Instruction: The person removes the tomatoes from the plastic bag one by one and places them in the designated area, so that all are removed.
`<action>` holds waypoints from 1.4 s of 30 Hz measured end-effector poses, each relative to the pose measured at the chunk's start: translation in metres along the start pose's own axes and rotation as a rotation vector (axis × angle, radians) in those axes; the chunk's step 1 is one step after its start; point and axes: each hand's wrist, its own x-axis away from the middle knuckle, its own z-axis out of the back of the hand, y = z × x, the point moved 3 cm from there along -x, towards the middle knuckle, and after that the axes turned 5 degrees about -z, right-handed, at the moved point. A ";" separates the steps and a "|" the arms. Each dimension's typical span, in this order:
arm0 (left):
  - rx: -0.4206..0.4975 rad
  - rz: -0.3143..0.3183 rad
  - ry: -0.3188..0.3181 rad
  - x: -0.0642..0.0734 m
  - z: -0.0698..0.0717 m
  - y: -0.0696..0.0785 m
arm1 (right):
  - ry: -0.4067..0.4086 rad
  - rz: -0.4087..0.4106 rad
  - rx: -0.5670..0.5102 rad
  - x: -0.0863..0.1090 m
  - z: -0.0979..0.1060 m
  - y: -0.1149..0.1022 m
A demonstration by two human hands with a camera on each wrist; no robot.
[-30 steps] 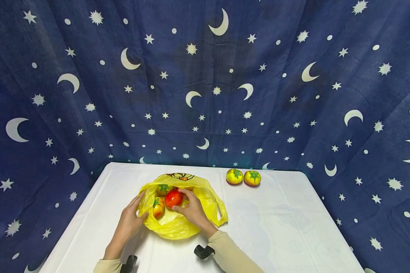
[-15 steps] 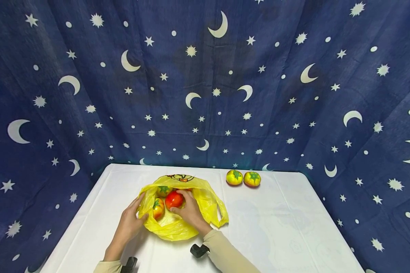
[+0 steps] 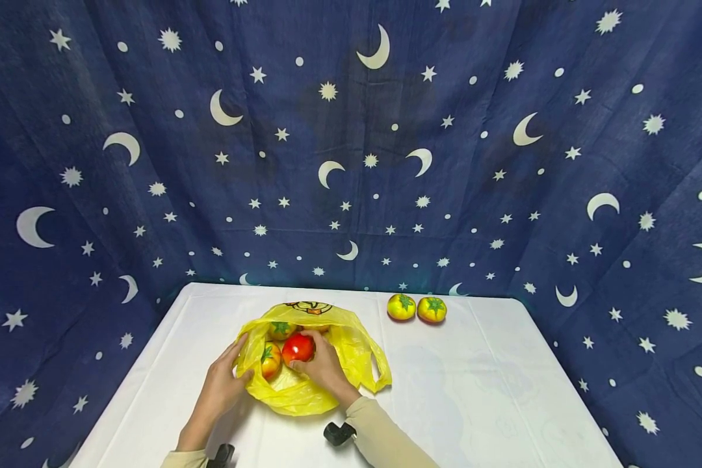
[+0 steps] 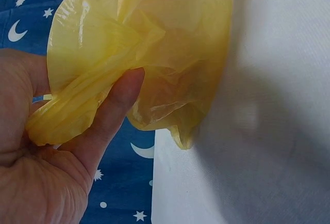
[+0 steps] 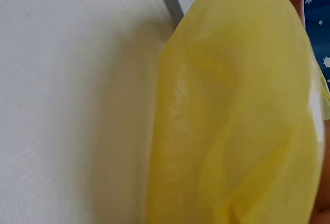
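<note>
A red fruit (image 3: 297,350) sits left of the lower centre of the head view, inside the mouth of a yellow plastic bag (image 3: 292,402). The right hand (image 3: 325,368) reaches into the bag and grips it, thumb on the near side and fingers curled over the far side, parted by the fruit's width. At the bag's left edge, the left hand (image 3: 221,383) pinches the thin film between thumb and fingers; the left wrist view shows the thumb lying along a bunched fold, the other fingers partly hidden.

Also in the bag are an orange-red fruit with green leaves (image 3: 271,361), just left of the red one, and a leafy-topped fruit (image 3: 281,331) behind, partly covered. Another orange shape beyond the right fingers is hard to make out.

The right wrist view is mostly yellow film, hiding the grip. Two yellow fruits (image 3: 401,308) stand side by side on the white table (image 3: 474,377), right of the bag.
</note>
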 end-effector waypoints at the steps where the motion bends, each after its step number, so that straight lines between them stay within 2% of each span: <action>1: -0.001 -0.001 0.001 0.000 0.000 0.000 | -0.003 -0.006 -0.005 0.000 0.000 0.001; 14: -0.002 -0.014 0.010 0.000 0.001 -0.001 | -0.001 -0.018 -0.108 0.005 0.008 -0.001; 22: 0.003 -0.018 0.011 -0.001 0.000 -0.001 | -0.011 0.056 -0.212 0.013 0.023 -0.013; 28: 0.005 -0.035 0.022 -0.002 0.001 0.002 | -0.021 0.107 -0.229 0.019 0.035 -0.024; 42: -0.006 -0.014 0.010 -0.001 0.000 0.001 | -0.028 0.119 -0.296 0.033 0.055 -0.039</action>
